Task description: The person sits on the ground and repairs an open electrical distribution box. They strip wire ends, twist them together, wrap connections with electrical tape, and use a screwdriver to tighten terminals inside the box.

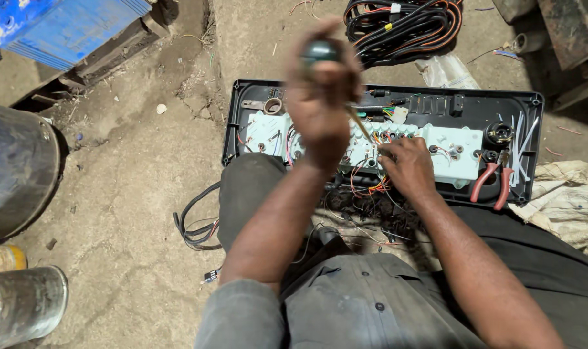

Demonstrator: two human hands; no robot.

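Note:
A black instrument panel housing lies face down on the dirt ground, its white back plate studded with sockets and coloured wires. My left hand is raised above the panel, gripping a screwdriver with a dark green handle; its thin shaft slants down toward the plate's middle. My right hand rests on the plate's lower edge, fingers pinching at wires and a socket there. Whether it holds anything is unclear.
Red-handled pliers and white cable ties lie in the housing's right end. A coil of black and orange cable sits behind it. Metal cans, a dark drum and a blue crate stand at left; sacking lies at right.

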